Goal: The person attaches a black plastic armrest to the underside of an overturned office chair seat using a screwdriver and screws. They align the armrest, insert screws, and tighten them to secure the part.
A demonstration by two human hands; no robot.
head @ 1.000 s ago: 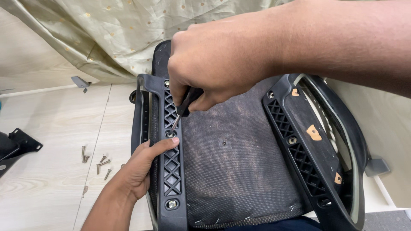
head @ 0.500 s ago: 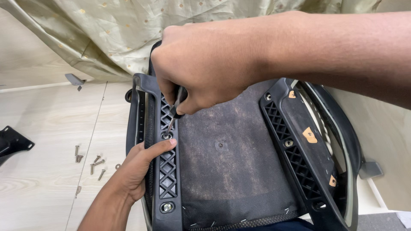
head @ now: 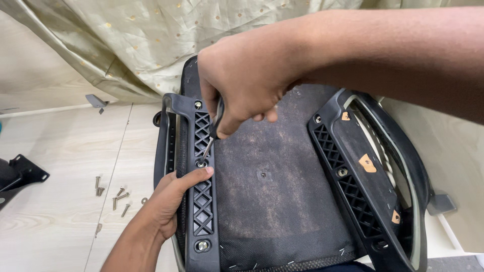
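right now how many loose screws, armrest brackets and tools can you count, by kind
loose screws on the floor: about 6, small and partly bunched, so not exact
black armrest brackets on the seat underside: 2, left one and right one
screwdriver in the right hand: 1
black metal bracket on the floor: 1
total: about 10
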